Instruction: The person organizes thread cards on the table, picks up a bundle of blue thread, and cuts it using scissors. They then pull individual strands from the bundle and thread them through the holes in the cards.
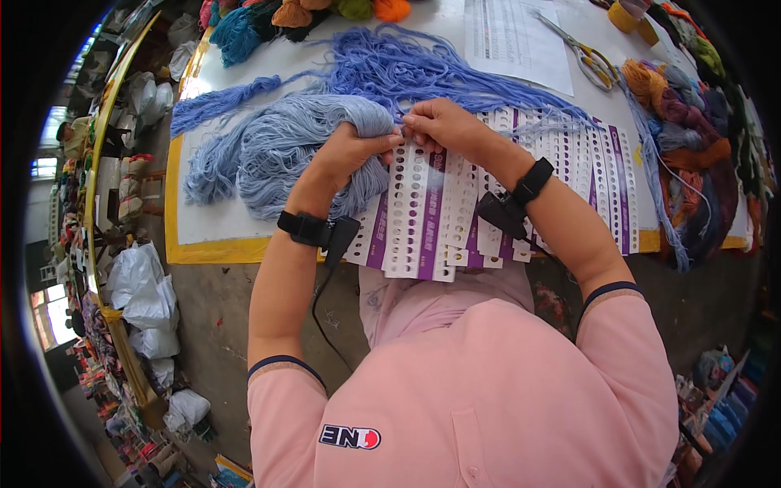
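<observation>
My left hand point(358, 152) is closed, thumb and fingertips pinched together, with a thick light blue yarn skein point(281, 154) looped over and beside its fingers. Close by on the right, my right hand point(443, 126) is closed in a pinch too; whatever lies between its fingertips is too small to see. Both sets of fingertips meet at the top end of a white and purple punched card point(403, 220), which lies over the table's front edge. More punched cards point(561, 150) fan out to the right, partly under my right forearm. Darker blue yarn point(390, 69) spreads loosely just beyond my hands.
Scissors point(598, 65) with yellow-lined handles lie at the far right beside a printed sheet point(512, 41). Multicoloured yarn bundles point(687, 138) cover the right end of the white table point(215, 228), which has a yellow edge. White plastic bags point(142, 285) stand at left.
</observation>
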Demonstrator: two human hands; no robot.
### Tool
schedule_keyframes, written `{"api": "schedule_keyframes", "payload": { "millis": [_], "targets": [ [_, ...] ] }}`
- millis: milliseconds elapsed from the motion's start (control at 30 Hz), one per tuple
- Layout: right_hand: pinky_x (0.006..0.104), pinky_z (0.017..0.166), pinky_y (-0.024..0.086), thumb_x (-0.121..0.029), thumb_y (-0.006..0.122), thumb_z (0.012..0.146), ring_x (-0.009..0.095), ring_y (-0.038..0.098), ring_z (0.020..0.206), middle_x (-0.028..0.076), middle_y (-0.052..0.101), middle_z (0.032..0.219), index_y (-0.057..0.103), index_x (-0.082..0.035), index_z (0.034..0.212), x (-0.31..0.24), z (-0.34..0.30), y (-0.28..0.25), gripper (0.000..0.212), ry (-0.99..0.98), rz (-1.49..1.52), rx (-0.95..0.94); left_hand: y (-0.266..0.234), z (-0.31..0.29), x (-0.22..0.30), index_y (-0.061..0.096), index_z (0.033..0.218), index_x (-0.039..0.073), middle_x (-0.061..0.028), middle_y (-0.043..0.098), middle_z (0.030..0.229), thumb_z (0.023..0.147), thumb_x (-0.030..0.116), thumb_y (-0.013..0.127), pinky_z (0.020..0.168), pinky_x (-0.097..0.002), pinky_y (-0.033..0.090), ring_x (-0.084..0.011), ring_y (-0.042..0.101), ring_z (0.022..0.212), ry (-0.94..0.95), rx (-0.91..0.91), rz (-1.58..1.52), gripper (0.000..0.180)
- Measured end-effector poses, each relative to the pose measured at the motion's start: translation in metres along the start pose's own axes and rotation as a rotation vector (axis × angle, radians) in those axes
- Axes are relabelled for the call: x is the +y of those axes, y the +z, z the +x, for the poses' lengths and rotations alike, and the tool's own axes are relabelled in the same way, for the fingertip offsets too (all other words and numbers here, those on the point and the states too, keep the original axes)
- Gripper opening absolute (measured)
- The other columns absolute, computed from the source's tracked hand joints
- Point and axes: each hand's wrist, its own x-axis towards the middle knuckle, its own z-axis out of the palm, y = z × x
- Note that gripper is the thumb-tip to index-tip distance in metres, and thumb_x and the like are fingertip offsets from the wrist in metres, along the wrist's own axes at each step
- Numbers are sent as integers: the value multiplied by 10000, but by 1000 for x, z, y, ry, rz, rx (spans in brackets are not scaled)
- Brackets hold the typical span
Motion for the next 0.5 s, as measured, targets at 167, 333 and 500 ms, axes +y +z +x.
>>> {"api": "schedule_keyframes", "payload": {
  "millis": [167,333,500],
  "targets": [
    [244,512,552,-134,520,962,159,687,585,94,670,710,627,49,823,-2,-12,-5,254,120,46,71,-43,20,23,643,943,-3,-45,643,823,831,72,710,606,-263,492,-135,595,667,-109,250,-306,151],
    [237,543,555,-133,534,956,133,690,606,97,689,713,640,43,826,-19,-9,13,243,28,-82,6,-253,-49,61,644,946,-31,-93,677,869,856,40,667,595,-242,525,-109,601,655,236,775,-488,117],
    [234,595,568,-117,504,970,152,696,675,132,689,904,598,56,1044,-11,-14,-3,211,92,84,-13,-175,-46,81,623,1075,-98,-112,681,912,880,71,648,602,-229,516,-80,556,650,184,654,-372,260]
  ]
}}
